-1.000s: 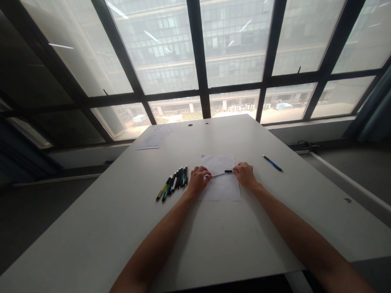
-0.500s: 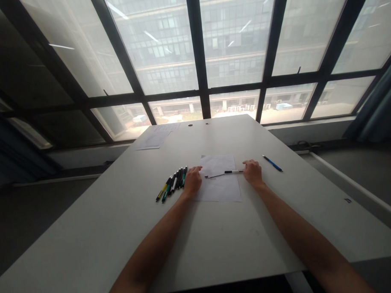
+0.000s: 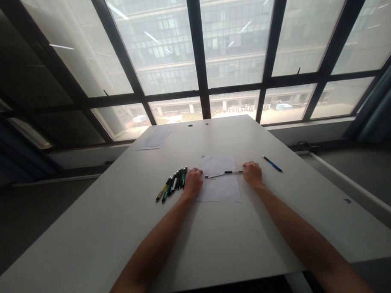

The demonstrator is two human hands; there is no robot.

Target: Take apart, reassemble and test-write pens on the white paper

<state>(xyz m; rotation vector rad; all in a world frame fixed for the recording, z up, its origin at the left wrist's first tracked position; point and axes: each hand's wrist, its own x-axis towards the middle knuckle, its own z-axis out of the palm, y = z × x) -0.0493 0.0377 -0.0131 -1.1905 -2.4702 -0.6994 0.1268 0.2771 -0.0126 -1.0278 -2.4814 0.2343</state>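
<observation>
My left hand [image 3: 193,181] rests on the left edge of a white paper sheet [image 3: 221,192], its fingers curled together with nothing visible in them. Just to its left lies a row of several pens [image 3: 173,184], black, green, white and yellow. Opposite, my right hand [image 3: 253,173] is closed by the sheet's right side. A pen barrel [image 3: 233,171], clear with a black part, lies with its right end against these fingers; no grip on it shows. A thin refill [image 3: 216,176] and a small dark part [image 3: 206,177] lie in line to the left.
A blue pen [image 3: 272,163] lies to the right of my right hand. Further back on the white table [image 3: 199,244] are printed sheets [image 3: 153,139] at the left and two small round spots near the far edge. Windows stand beyond the table.
The fingers of both hands have curled inward from a more stretched pose. The pens, the barrel and the paper have stayed in place.
</observation>
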